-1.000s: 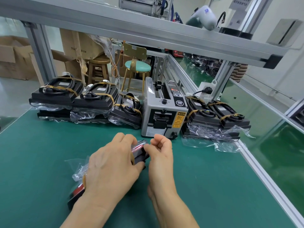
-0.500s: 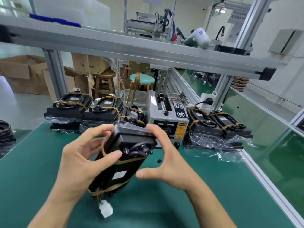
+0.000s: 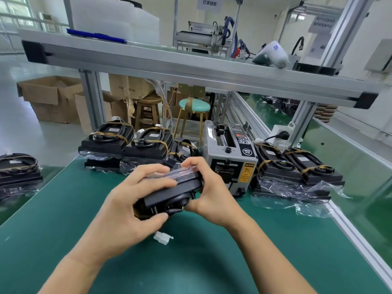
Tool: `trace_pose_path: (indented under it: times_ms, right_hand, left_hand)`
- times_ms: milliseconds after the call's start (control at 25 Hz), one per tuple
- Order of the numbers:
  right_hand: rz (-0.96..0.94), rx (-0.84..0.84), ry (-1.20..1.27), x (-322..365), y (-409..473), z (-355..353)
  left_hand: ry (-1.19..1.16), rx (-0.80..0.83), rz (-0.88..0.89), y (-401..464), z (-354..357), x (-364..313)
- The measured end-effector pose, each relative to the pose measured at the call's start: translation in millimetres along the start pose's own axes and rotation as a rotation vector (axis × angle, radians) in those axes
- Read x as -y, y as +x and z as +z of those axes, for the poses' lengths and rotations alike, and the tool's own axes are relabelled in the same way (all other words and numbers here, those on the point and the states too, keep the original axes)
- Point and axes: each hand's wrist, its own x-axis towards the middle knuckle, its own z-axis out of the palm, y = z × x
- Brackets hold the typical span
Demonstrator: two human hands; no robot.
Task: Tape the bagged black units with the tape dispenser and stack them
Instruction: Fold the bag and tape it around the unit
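I see both hands holding one bagged black unit (image 3: 171, 193) above the green bench mat (image 3: 63, 209), tilted, its far end raised. My left hand (image 3: 129, 211) grips the near-left side: fingers curled over the top edge where clear bag film (image 3: 169, 174) is bunched, thumb hooked under the lower edge. My right hand (image 3: 209, 196) grips the far-right end, fingers curled over the upper corner on the film, thumb against the side near the coiled cable. A white connector (image 3: 163, 238) lies just below the held unit, beneath the left thumb; I cannot tell whether it touches the mat.

Directly beyond the right hand's knuckles stands the grey tape dispenser (image 3: 230, 158), close but apart. Right of the grip, beside the dispenser, sits a stack of bagged units (image 3: 297, 170) with tan bands across their cables. Beyond and left of the grip, another row of stacked units (image 3: 127, 145) lines the mat's far edge. Well off to the left, one further unit (image 3: 18, 170) sits at the frame edge.
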Motion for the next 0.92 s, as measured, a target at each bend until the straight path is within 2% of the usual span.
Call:
trace_pose_path:
  times_ms: [200,360,400,440,520,560,600,920]
  right_hand:
    - [-0.01,0.002,0.018,-11.2,-1.4,3.2]
    - [0.096,0.077,0.091,-24.0,-11.6,-2.0]
    - [0.154,0.002,0.102,-28.6,-16.1,-3.0]
    - [0.232,-0.162,0.114,-33.2,-19.5,-4.4]
    - [0.42,-0.597,0.102,-45.8,-21.9,-11.9]
    - [0.501,-0.743,0.09,-51.1,-20.4,-16.7]
    - [0.555,-0.819,0.089,-57.4,-17.3,-21.5]
    - [0.801,-0.911,0.332,-69.4,18.7,-29.1]
  left_hand:
    - [-0.029,-0.026,-0.092,-0.2,3.3,0.3]
    - [-0.049,-0.09,-0.19,-1.8,7.1,4.8]
    - [-0.066,-0.125,-0.226,-1.7,6.6,8.4]
    - [-0.088,-0.159,-0.256,-1.9,5.9,11.7]
    - [-0.147,-0.211,-0.303,-1.4,9.4,15.3]
    - [-0.167,-0.216,-0.315,-1.3,13.1,15.5]
    - [-0.171,-0.212,-0.315,-1.0,18.0,14.8]
    - [-0.157,-0.194,-0.309,-4.0,37.0,3.0]
